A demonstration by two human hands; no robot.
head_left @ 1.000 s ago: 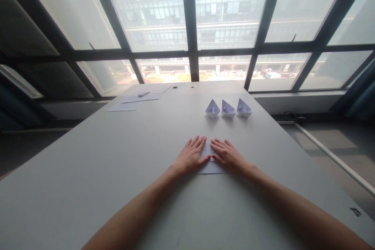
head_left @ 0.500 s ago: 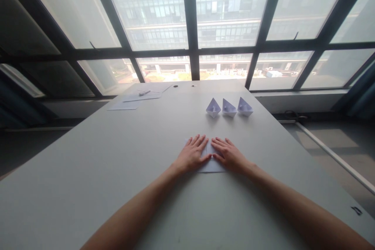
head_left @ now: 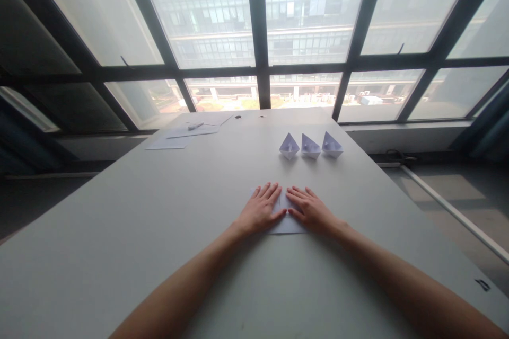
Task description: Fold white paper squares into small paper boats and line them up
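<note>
A folded white sheet of paper (head_left: 287, 226) lies flat on the white table, partly hidden under both hands. My left hand (head_left: 262, 207) rests palm down on its left side, fingers stretched out and a little apart. On the right side my right hand (head_left: 310, 208) lies flat in the same way. The two thumb tips almost meet over the middle of the paper, where a fold line shows between the hands. Beyond them stand three folded paper boats in a row: a left one (head_left: 289, 146), a middle one (head_left: 310, 146) and a right one (head_left: 332, 145).
Loose white sheets (head_left: 169, 143) lie at the table's far left, with a small white pen-like object (head_left: 195, 126) on top. The white table (head_left: 131, 233) reaches to the large windows. A small black mark (head_left: 482, 285) is near its right edge.
Almost nothing differs. The left hand's fingertips have shifted very slightly to the left; the paper and the boats stay in place.
</note>
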